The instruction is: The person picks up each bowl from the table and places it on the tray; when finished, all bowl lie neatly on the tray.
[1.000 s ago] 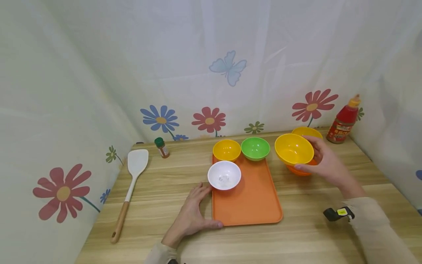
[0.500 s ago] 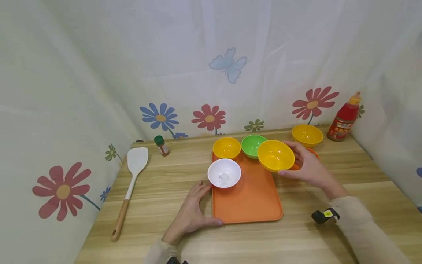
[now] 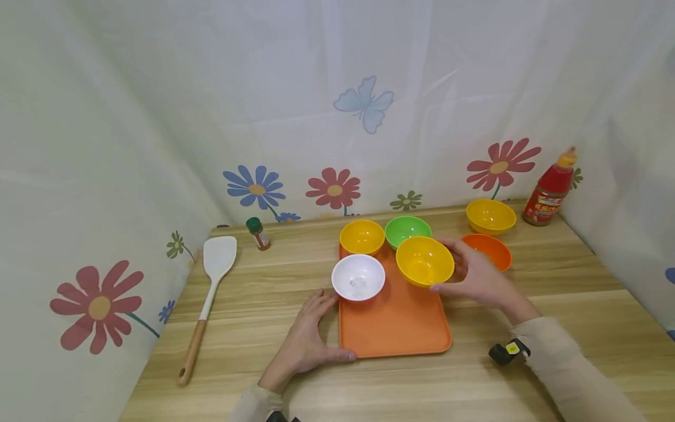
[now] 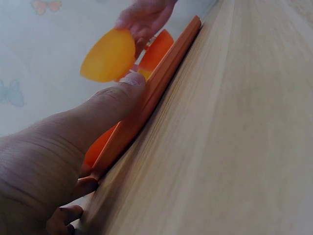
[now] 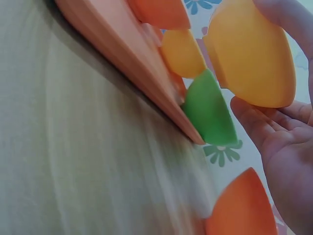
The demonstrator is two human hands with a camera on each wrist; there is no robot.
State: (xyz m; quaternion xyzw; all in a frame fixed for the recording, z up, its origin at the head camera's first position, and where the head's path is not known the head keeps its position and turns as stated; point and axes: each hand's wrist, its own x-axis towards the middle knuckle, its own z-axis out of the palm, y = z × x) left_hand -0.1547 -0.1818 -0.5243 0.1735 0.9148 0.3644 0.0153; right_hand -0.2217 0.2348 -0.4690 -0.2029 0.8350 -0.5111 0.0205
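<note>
My right hand point(image 3: 477, 275) grips a yellow bowl point(image 3: 424, 261) by its right side, thumb at the near side and fingers behind. The right wrist view shows this yellow bowl point(image 5: 249, 54) raised above the orange tray point(image 3: 395, 334). On the tray stand a white bowl point(image 3: 358, 278) at the left, another yellow bowl point(image 3: 362, 237) behind it, and a green bowl point(image 3: 408, 230) at the back right corner. My left hand point(image 3: 306, 343) rests at the tray's front left corner, thumb point(image 4: 120, 95) along the front edge, fingers spread along the left side.
Right of the tray sit an orange bowl point(image 3: 490, 251) and a third yellow bowl point(image 3: 491, 217), with a red sauce bottle point(image 3: 548, 190) beside them. At the left lie a white spatula point(image 3: 211, 299) with a wooden handle and a green-capped spice jar point(image 3: 258, 233). A flowered curtain point(image 3: 295, 117) backs the table.
My right hand has carried the yellow bowl leftward, from over the orange bowl to over the tray's right side. The orange bowl has come into clearer view. My left hand stays put.
</note>
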